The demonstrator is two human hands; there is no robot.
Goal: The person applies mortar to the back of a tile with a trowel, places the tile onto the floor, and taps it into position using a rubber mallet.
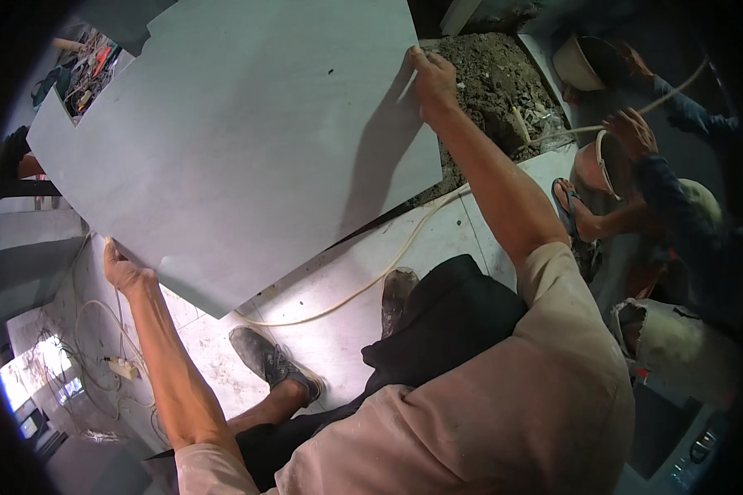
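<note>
A big grey sheet (248, 148) fills the part of the view around 10 o'clock. It is tilted above the floor, and a square bit is missing at its left corner.

The right hand (435, 80) is near 1 o'clock. It pinches the sheet's right edge, with its thumb on top. The left hand (129, 271) is at 9 o'clock, touching the sheet's lower left edge. Its thumb shows, but its other fingers are hidden, so I cannot tell if they pinch or just hold up the sheet.

Just past the sheet, at 1 o'clock, is a patch of lumpy brown dirt (483, 74). A long pale cord (272, 323) curls over the white floor tiles (338, 363) below the sheet. A dark, dusty shoe (260, 355) stands on the tiles between 7 and 8 o'clock.

Near 2 o'clock are two buckets, an upper one (571, 66) and a lower one (590, 169). Another person's hand (631, 134) is near the lower bucket. A small pale power strip (122, 369) is at 8 o'clock, with wires around it. A messy pile (91, 70) shows at 10 o'clock, behind the sheet.
</note>
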